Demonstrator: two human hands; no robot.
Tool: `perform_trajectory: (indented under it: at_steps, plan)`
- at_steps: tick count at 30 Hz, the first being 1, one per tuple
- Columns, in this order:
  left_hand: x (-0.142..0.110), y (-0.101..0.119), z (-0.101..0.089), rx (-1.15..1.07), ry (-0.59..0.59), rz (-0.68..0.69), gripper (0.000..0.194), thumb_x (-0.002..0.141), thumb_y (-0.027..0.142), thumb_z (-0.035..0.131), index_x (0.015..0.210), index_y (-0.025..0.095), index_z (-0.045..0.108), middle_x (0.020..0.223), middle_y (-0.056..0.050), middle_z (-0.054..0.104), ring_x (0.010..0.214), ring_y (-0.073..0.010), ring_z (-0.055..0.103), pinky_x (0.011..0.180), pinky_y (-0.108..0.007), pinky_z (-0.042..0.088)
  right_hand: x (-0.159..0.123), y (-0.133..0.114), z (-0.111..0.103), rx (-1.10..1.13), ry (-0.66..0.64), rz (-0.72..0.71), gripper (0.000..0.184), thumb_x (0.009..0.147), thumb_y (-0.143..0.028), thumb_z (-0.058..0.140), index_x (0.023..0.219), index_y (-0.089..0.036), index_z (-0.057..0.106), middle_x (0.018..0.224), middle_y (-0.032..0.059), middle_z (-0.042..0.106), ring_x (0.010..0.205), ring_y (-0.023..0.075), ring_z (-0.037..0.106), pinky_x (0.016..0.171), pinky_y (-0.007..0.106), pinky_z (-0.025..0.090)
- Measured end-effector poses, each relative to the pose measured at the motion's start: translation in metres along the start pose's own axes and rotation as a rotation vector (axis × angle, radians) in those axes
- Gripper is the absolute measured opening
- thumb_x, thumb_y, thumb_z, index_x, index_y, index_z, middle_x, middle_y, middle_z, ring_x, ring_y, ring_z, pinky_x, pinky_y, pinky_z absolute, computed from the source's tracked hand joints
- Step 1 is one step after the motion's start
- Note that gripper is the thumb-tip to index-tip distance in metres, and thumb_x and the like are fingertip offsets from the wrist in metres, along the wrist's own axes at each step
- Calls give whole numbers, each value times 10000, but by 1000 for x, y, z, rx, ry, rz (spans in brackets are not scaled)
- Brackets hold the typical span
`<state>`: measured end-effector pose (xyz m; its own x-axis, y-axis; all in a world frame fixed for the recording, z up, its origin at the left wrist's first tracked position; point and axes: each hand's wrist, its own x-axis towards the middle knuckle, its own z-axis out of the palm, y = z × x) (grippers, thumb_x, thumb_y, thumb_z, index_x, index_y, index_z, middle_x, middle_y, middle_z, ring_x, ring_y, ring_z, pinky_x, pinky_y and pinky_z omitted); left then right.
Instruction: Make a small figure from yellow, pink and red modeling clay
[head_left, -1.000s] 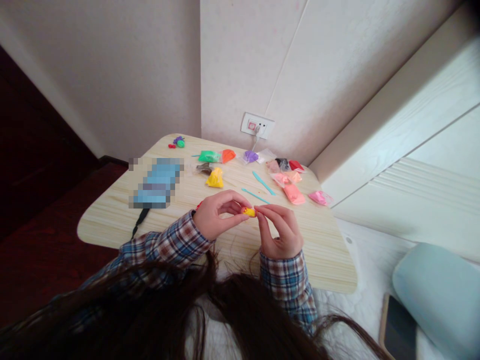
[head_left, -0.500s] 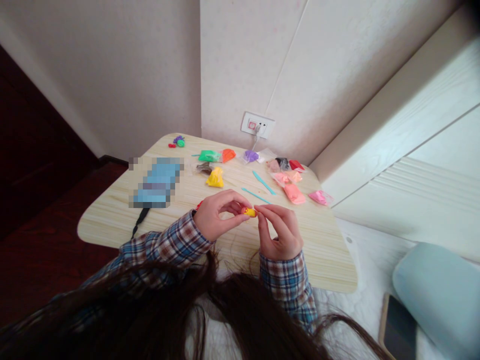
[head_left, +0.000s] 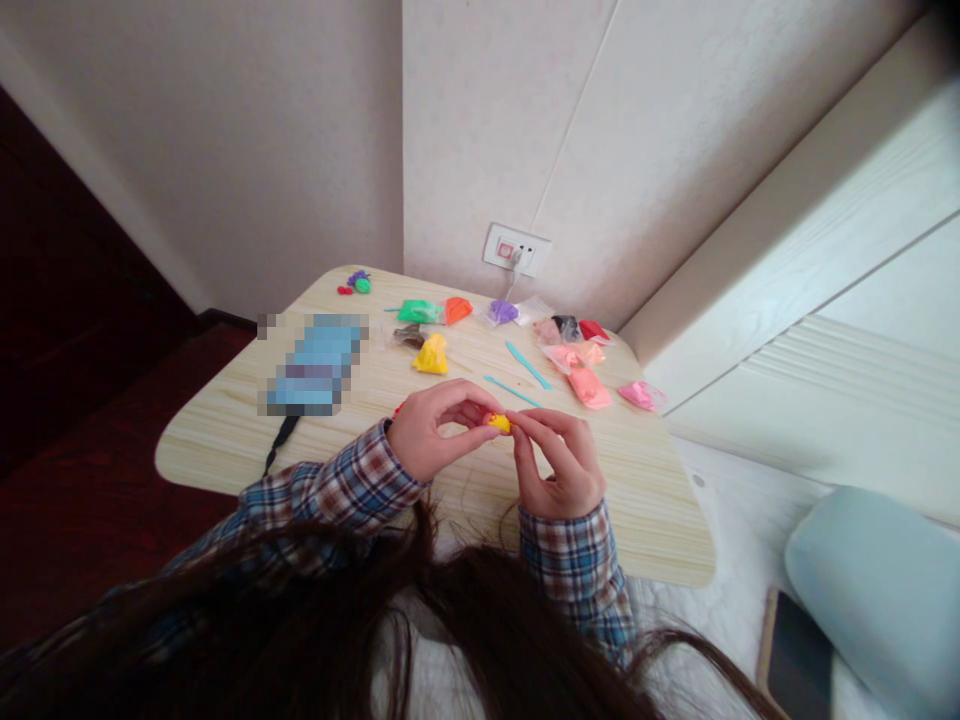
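Between thumb and fingers, my left hand (head_left: 431,430) pinches a small yellow clay piece (head_left: 500,423) with reddish marks on it. From the other side, my right hand (head_left: 562,460) has its thumb and fingertips closed against the piece's right end. Both hands hold it above the near-middle of the table. A bit of something red (head_left: 398,410) peeks out behind my left hand, mostly hidden. Just beyond the fingers lie a thin blue clay tool (head_left: 513,391) and a wider blue clay knife (head_left: 528,365). A bag of yellow clay (head_left: 430,355) rests behind my left hand.
Along the back of the wooden table (head_left: 645,500) are bags of green (head_left: 418,311), orange (head_left: 457,309), purple (head_left: 502,312) and pink clay (head_left: 589,387). Small shaped clay pieces (head_left: 360,284) sit at the far left corner. A blurred-out device (head_left: 319,365) with a black cable lies left.
My right fingertips have moved slightly left and closed in on the yellow clay piece. My left hand stays where it was.
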<state>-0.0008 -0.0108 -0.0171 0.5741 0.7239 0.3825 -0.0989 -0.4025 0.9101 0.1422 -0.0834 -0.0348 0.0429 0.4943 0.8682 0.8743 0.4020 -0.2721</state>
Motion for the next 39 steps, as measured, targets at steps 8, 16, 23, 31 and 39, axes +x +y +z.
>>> perform_trajectory:
  at_steps: [8,16,23,31,39]
  plan:
    - [0,0,0,17,4,16,161,721,198,659,852,113,620,805,-42,618,700,-100,611,672,-204,533,-2,1,2,52,11,42,271,769,-75,586,992,-199,677,853,65,638,777,164,589,677,320,523]
    - [0,1,-1,26,18,19,156,730,202,657,856,119,619,838,-54,625,708,-109,612,672,-217,535,0,-5,-2,41,7,70,337,783,-73,534,1074,-202,644,888,73,628,816,176,592,702,341,525]
    - [0,2,-1,-3,18,15,159,737,217,652,850,113,610,826,-55,631,700,-119,634,664,-223,544,0,-8,-6,46,57,94,255,770,-58,531,936,-186,676,821,58,604,765,163,577,669,332,514]
    - [0,0,-2,0,11,26,155,736,189,654,863,112,608,833,-50,614,693,-103,626,666,-204,546,1,-9,-6,52,52,83,261,756,-49,538,929,-187,677,807,53,592,746,161,571,650,323,506]
    - [-1,-1,-3,5,25,33,140,733,172,649,858,122,612,827,-42,611,695,-101,620,668,-206,548,1,-9,-4,45,28,66,274,756,-59,539,945,-196,682,820,59,590,751,166,566,665,337,511]
